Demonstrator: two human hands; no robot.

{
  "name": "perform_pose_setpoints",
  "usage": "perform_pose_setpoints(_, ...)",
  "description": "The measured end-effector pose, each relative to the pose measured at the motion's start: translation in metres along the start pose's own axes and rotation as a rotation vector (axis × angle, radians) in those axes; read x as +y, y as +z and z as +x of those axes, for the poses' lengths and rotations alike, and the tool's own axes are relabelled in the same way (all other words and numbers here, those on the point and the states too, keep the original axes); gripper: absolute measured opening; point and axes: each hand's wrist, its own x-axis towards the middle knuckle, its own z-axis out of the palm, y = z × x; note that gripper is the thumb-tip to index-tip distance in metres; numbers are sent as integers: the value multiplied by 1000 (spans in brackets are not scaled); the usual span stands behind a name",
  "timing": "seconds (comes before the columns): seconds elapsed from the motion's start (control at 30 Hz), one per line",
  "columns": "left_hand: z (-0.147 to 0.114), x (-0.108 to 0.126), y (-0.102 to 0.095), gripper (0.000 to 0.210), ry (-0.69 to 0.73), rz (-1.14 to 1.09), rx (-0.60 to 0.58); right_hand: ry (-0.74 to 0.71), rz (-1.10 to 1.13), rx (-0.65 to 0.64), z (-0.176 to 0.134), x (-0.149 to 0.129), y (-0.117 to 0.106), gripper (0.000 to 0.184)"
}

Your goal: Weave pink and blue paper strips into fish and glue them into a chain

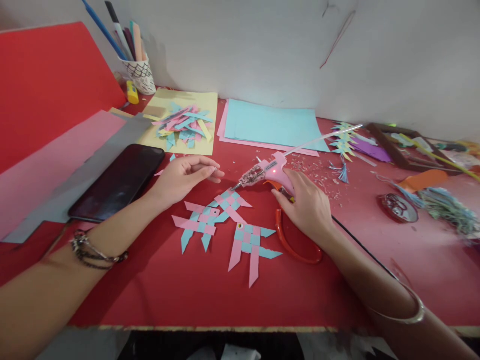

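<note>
My right hand is wrapped round a pink hot glue gun with a glue stick jutting out of its back. The gun's nozzle tip meets the upper woven paper fish. Just left of it, my left hand hovers with thumb and fingers pinched; something tiny and pale may be between them. Two more pink and blue woven fish lie nearer me, the left fish and the right fish, each with a small eye on it. A red curved handle lies beside my right hand.
A black phone lies at the left. Behind are paper strips, blue sheets and a pen cup. On the right are a brown tray, a small round dish, tassels and the gun's black cord.
</note>
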Motion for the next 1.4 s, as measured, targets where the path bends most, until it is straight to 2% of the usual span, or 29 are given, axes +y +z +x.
perform_pose_setpoints(1.0, -1, 2, 1, 11, 0, 11, -33, 1, 1, -7, 1, 0, -1, 38)
perform_pose_setpoints(1.4, -1, 5, 2, 14, -12, 24, 20, 26, 47, 30, 1, 2, 1, 37)
